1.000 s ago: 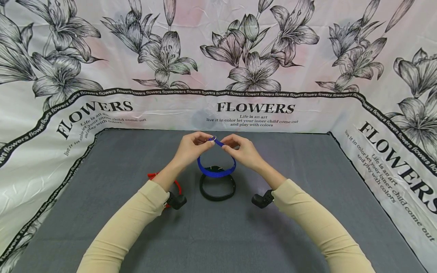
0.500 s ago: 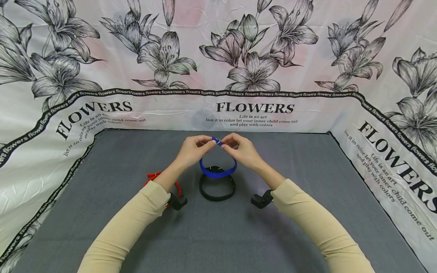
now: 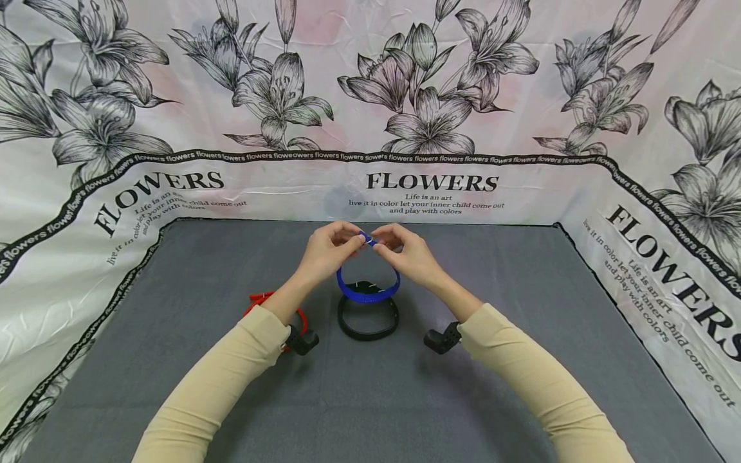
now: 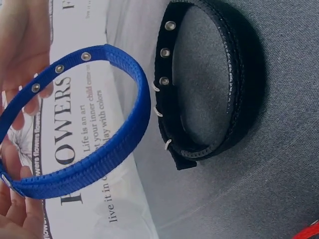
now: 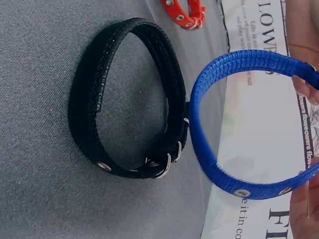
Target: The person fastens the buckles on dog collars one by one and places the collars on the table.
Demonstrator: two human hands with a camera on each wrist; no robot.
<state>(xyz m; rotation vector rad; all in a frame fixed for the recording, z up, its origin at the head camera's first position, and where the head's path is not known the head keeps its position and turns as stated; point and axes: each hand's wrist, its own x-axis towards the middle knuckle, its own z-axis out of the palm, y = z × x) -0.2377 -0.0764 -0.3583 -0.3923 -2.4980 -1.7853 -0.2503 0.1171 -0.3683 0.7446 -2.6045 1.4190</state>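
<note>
A blue collar point(image 3: 368, 296) with metal eyelets hangs as a loop between both hands, above the table. My left hand point(image 3: 326, 252) pinches its buckle end between thumb and fingers. The right hand point(image 3: 414, 256) pinches the other end of the strap close beside it. The small buckle point(image 4: 5, 180) shows at the left edge in the left wrist view, while eyelets point(image 5: 242, 193) line the strap in the right wrist view. Fingertips cover most of where the two ends meet. Behind and below the loop stands a black collar point(image 3: 370, 335), buckled into a ring.
A red collar point(image 3: 262, 297) lies on the grey cloth point(image 3: 370, 399), partly hidden by the left wrist. Each wrist carries a black camera point(image 3: 442, 339). White fabric point(image 3: 324, 193) printed with flowers and lettering rises at the back and sides.
Both hands have stayed close together on the blue collar while the fingers shifted at its ends. The ends have come closer together, and the loop has swayed slightly. The black and red collars have not moved.
</note>
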